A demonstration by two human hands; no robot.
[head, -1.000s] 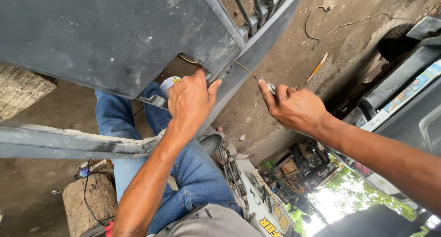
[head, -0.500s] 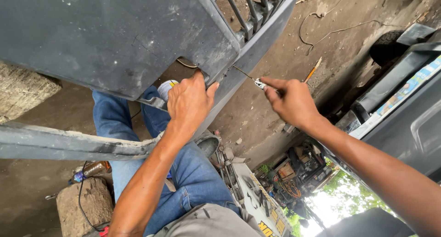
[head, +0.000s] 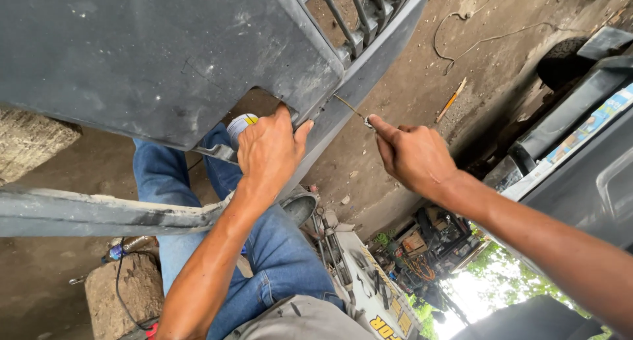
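A large grey plastic car bumper [head: 158,56] with a slatted grille [head: 359,10] fills the top of the view. My left hand [head: 267,152] presses flat against the bumper's lower edge beside a notch. My right hand [head: 412,155] pinches the small end of a thin wire-like rod [head: 349,107] whose tip touches the bumper's rim just right of my left hand. My legs in blue jeans [head: 264,247] are below.
A small can with a yellow and white lid [head: 241,124] sits behind my left hand. A grey bar [head: 99,211] crosses at left. A stone block [head: 125,290] with a cable, a boxy machine [head: 359,280], dirt ground and dark vehicle panels [head: 580,162] surround me.
My right hand has moved left, bringing the rod closer to the bumper's rim. My left hand has stayed pressed on the bumper's edge.
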